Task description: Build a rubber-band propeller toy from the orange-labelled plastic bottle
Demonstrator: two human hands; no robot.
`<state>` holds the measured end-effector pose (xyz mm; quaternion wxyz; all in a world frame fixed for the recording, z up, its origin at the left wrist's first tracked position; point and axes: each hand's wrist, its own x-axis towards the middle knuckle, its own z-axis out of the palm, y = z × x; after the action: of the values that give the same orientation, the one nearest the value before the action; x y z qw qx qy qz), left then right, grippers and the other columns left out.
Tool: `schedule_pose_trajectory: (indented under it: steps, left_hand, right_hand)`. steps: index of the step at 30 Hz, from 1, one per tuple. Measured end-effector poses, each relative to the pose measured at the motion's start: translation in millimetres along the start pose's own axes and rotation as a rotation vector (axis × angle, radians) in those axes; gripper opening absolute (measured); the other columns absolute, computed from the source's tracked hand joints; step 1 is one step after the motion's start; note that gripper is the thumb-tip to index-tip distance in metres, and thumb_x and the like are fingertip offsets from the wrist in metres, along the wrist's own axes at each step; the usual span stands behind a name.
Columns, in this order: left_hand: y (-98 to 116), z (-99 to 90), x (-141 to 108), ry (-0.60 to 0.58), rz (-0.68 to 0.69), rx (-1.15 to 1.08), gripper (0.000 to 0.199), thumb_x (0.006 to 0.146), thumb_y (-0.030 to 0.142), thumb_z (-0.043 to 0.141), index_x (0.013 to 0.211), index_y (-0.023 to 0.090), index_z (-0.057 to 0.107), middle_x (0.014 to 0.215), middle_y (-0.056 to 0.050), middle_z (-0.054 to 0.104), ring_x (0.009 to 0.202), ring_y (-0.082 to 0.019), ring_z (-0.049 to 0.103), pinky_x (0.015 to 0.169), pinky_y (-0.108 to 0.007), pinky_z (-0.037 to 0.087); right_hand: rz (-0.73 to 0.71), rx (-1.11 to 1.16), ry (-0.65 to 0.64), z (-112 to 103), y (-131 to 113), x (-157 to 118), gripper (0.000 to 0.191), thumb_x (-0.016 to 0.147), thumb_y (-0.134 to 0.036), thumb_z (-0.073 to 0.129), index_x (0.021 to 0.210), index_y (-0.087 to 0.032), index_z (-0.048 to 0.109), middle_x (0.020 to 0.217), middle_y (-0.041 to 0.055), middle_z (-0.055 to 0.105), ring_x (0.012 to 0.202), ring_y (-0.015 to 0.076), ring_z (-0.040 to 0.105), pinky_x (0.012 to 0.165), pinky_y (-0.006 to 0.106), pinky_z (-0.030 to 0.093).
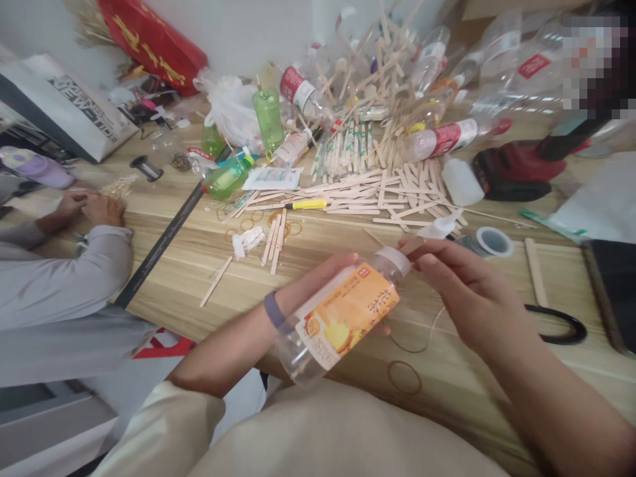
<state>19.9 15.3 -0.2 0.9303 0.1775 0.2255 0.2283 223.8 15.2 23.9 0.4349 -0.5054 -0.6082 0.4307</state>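
"Pale beige cloth (328, 437) of what I wear comes first, smooth and slightly blurred, at the bottom of the frame. What are your hands doing?"

"Left hand (332, 268) grips one clear plastic bottle (342, 311), tilted, at the centre; its palm is hidden behind the orange paper label. Right hand (462, 281) pinches one flat wooden piece (412, 246) by the white ribbed cap (395, 260). I can't tell whether wood and cap touch."

"How many loose sticks?"

"One thin stick (216, 281) left of centre, one wider stick (535, 271) at the right. A small group (274, 245) lies between the first and the bottle; I can't count it surely. Behind is a heap of sticks (358, 192), too tangled to count."

"And the other bottles?"

"Three green bottles (268, 119) at upper centre-left, glossy and translucent. Clear ones overlap towards the upper right, where pixelation covers part of the frame."

"Anything round?"

"One thin rubber band (405, 377) low on the table (348, 232), and one black loop (561, 324), partly behind my right forearm."

"Company?"

"Two hands of another person (89, 209) at the left, close together, with grey sleeves; the head is out of frame."
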Motion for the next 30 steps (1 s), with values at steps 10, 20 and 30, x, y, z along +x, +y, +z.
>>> schedule_pose_trajectory:
  steps: [10,20,30]
  left_hand:
    - [14,15.8,-17,0.197,-0.041,0.435,0.038,0.072,0.048,0.073,0.093,0.016,0.065,0.081,-0.007,0.071,0.069,-0.019,0.065,0.062,-0.028,0.049]
    - [28,18.3,-21,0.065,-0.006,0.182,0.039,0.08,0.048,0.064,0.093,0.012,0.069,0.076,-0.006,0.068,0.073,-0.021,0.068,0.068,-0.035,0.056]
    - [39,8.4,-17,0.074,0.058,0.092,0.032,0.077,0.043,0.065,0.086,0.013,0.068,0.088,-0.007,0.067,0.086,-0.025,0.065,0.071,-0.042,0.058]
  right_hand:
    - [-0.081,-0.258,-0.195,6,-19,-12,0.022,0.087,-0.031,0.056,0.1,-0.021,0.071,0.085,0.0052,0.075,0.072,0.0194,0.066,0.062,0.031,0.051]
    - [0.087,0.088,-0.139,5,-18,-11,0.038,0.094,-0.044,0.044,0.114,-0.018,0.064,0.064,0.0,0.058,0.063,0.0157,0.058,0.064,0.03,0.051]
    - [0.082,-0.085,-0.423,15,9,-22,0.029,0.095,-0.034,0.041,0.095,-0.018,0.065,0.059,-0.0037,0.05,0.053,0.0115,0.044,0.049,0.023,0.037]
